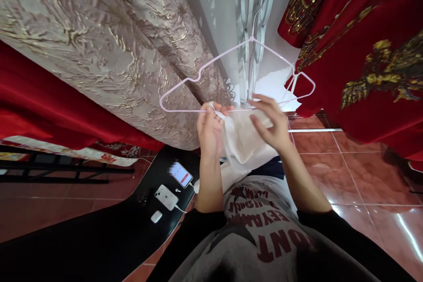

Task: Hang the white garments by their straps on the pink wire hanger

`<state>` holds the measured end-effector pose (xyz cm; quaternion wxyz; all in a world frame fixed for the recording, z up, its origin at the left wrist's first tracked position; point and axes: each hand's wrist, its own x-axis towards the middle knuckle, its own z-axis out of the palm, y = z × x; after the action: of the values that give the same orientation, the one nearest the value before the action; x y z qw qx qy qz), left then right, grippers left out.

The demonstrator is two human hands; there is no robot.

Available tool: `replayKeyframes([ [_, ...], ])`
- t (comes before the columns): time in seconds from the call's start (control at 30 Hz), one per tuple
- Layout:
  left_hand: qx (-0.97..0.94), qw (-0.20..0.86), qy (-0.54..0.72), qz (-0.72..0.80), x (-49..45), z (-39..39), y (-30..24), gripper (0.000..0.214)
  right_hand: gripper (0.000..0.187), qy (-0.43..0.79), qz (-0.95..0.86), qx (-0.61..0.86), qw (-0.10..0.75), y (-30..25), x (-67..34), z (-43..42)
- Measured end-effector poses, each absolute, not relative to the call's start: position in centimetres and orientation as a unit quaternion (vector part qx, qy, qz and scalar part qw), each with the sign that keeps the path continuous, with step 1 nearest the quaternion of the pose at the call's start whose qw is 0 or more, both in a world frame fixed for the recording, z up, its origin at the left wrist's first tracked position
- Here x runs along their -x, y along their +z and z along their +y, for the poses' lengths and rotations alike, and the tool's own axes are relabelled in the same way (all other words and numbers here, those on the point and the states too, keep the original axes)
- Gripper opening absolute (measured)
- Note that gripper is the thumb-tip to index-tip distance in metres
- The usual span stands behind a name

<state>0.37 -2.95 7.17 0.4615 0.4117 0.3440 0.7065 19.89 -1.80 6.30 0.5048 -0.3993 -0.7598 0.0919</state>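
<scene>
A pale pink wire hanger [185, 80] is held up in front of me, its hook rising toward a white stand [253, 17]. A white cloth [243, 141] hangs over the hanger's bottom bar. My left hand [209, 130] is closed, pinching the cloth's edge at the bar. My right hand [269, 123] has its fingers spread and curved over the cloth, fingertips touching the bar.
A gold-embroidered beige garment [109, 44] hangs at left, red embroidered garments [363, 53] at right. Below left, a black surface [99, 238] bears two phones [181, 174] and a small white case [156, 217]. Reddish tiles [346, 172] cover the floor.
</scene>
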Motion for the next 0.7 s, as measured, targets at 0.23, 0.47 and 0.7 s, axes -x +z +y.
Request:
replayKeyframes([
  [0.23, -0.404, 0.496, 0.708, 0.297, -0.2, -2.6, 7.1, 0.035, 0.026, 0.099, -0.625, 0.537, 0.558, 6.8, -27.0, 0.8],
  [0.47, -0.406, 0.476, 0.713, 0.315, 0.1, -1.9, 7.1, 0.035, 0.013, 0.364, -0.555, 0.411, 0.625, 11.3, -25.5, 2.9],
  [0.7, -0.396, 0.484, 0.721, 0.298, 1.0, -2.1, 7.6, 0.032, 0.016, 0.307, -0.347, 0.334, 0.821, 11.0, -30.3, 3.7],
])
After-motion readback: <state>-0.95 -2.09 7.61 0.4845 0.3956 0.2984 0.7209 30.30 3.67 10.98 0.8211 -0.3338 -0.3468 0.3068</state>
